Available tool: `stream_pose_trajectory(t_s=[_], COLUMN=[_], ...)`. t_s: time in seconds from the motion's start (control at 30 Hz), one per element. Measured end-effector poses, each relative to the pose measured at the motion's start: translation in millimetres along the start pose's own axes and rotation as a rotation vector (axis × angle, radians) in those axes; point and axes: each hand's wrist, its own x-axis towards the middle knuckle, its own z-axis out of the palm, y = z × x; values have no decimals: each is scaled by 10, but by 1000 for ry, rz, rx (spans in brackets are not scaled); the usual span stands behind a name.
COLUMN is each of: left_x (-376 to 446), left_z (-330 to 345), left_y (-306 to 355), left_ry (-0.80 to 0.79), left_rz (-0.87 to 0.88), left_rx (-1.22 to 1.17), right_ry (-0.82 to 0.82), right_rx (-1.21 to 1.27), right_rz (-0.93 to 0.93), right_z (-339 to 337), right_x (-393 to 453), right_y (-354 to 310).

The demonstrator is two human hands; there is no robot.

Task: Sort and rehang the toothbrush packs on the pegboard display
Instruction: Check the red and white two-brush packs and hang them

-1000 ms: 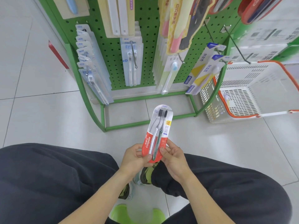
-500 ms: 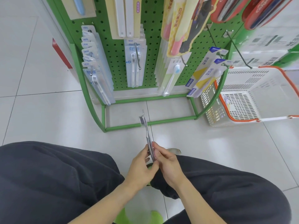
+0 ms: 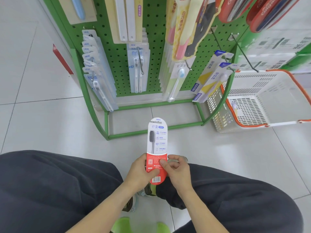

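Squatting on the tiled floor [image 3: 50, 125], knees at 8 and 4 o'clock. Both my hands hold one toothbrush pack [image 3: 157, 148] at frame centre, upright, back side facing me: white upper half with a printed dark-bristled brush, red lower half with QR code and barcode, hang tab at 12 o'clock. My left hand [image 3: 140, 172] pinches the pack's red lower part, thumb across the back face, fingers behind it. My right hand [image 3: 176, 172] pinches the right edge with the thumb on the red area, other fingers curled loosely beside it.

Green pegboard display [image 3: 117, 52] stands at 12 o'clock, well apart from the pack. On it: a fanned row of clear blue-tabbed packs [image 3: 97, 73] at 10 o'clock, a stack of white twin-brush packs [image 3: 138, 68] at 12, a pack with a blue-headed brush [image 3: 177, 81] just right of those, two tilted blue-and-yellow boxed packs [image 3: 210, 76] at 1 o'clock. Bare metal peg hooks [image 3: 245, 56] stick out near the right edge. White plastic shopping basket with orange handles [image 3: 262, 98] sits on the floor at 2 o'clock, touching the rack's green frame. Green shoes [image 3: 121, 224] at 6 o'clock.
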Motion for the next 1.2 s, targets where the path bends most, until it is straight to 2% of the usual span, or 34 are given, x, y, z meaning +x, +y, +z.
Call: stream_pose_trajectory(t_s=[0.17, 0.3, 0.53, 0.67, 0.73, 0.87, 0.93, 1.1, 1.2], left_x=[27, 51, 70, 93, 99, 70, 60, 104, 86], left_z=[-136, -259, -232, -325, -326, -254, -229, -297, -319], left_y=[2, 71, 39, 85, 85, 98, 119, 107, 141], left_ry=[-100, 22, -10, 138, 138, 42, 3, 100, 56], left_rz=[-1, -3, -93, -74, -96, -136, -149, -82, -16], left_rx=[-7, -65, -76, -89, -110, -157, -158, -157, -173], right_ry=[-143, -298, -337, -435, -436, -266, -232, -373, -400], right_rx=[-49, -120, -109, -129, -164, -171, -140, -90, -152], right_rz=[-68, -11, 24, 58, 40, -10, -19, 10, -16], right_z=[-24, -81, -134, -159, -152, -106, -95, -109, -120], right_x=[14, -14, -20, -6, -13, -19, -2, -20, -42], right_y=[-32, -28, -155, -152, -134, -156, -170, -171, -146])
